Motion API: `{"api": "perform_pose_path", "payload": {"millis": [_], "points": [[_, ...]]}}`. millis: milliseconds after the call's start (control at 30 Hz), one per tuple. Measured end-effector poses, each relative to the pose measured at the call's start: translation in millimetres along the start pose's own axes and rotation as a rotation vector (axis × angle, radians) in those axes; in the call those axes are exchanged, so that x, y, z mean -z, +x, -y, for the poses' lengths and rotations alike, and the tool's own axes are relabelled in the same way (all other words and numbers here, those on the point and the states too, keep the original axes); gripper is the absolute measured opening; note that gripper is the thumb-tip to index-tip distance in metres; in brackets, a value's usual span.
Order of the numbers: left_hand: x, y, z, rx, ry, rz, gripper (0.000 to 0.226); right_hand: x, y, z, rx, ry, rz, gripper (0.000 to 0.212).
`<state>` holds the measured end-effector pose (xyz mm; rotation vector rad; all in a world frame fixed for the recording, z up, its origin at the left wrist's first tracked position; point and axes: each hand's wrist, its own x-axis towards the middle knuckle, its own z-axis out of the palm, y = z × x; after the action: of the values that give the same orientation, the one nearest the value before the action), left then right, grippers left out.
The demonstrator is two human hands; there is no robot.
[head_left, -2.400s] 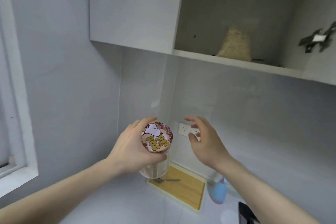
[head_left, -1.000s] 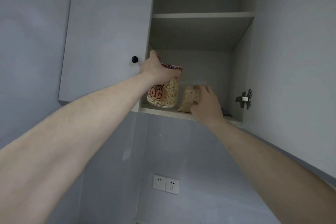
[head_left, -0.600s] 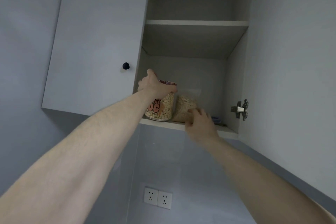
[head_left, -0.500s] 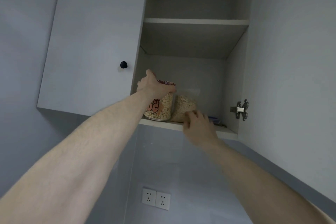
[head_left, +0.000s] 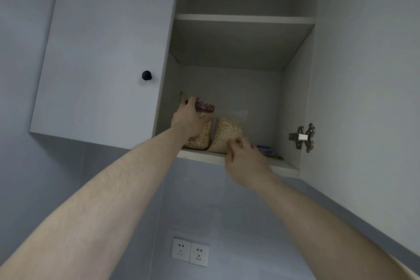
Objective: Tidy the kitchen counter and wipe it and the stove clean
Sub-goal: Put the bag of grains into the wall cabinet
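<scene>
A clear jar of oats (head_left: 203, 134) with a dark red patterned lid stands on the lower shelf (head_left: 204, 156) of the open wall cabinet, at its left side. My left hand (head_left: 189, 119) grips the jar around its upper part and hides much of it. Right beside the jar leans a clear bag of oats (head_left: 228, 132). My right hand (head_left: 244, 161) sits at the shelf's front edge, fingers curled, its fingertips at the bag's lower right corner; whether they pinch the bag is unclear.
The cabinet's left door (head_left: 102, 52) is closed, with a black knob (head_left: 146, 75). The right door hangs open, its hinge (head_left: 303, 137) showing. An upper shelf (head_left: 243, 18) spans the cabinet. Something blue (head_left: 268, 149) lies at the lower shelf's right. A double wall socket (head_left: 189, 253) sits below.
My left hand carried the jar from the counter up onto the lower shelf and pushed it further in. My right hand drew back from the oats bag toward the shelf edge.
</scene>
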<state>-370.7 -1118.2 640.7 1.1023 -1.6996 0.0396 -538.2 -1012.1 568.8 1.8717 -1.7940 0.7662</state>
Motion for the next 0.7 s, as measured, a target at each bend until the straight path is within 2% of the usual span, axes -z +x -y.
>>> {"api": "perform_pose_path", "payload": {"millis": [200, 433, 633, 700], "points": [[-9.6, 4.2, 2.7, -0.007, -0.014, 0.070, 0.069, 0.3, 3.2, 2.3, -0.013, -0.031, 0.064, 0.046], [-7.2, 1.3, 12.0, -0.013, 0.016, 0.140, 0.075, 0.7, 6.1, 0.9, -0.018, -0.035, 0.126, 0.044], [-13.2, -30.1, 27.7, -0.060, 0.070, 0.199, 0.096, -1.8, 3.9, 4.7, -0.068, -0.042, 0.114, 0.050], [-14.2, -41.0, 34.9, -0.068, 0.070, 0.219, 0.089, -2.0, 2.1, 6.0, -0.080, -0.055, 0.104, 0.049]]}}
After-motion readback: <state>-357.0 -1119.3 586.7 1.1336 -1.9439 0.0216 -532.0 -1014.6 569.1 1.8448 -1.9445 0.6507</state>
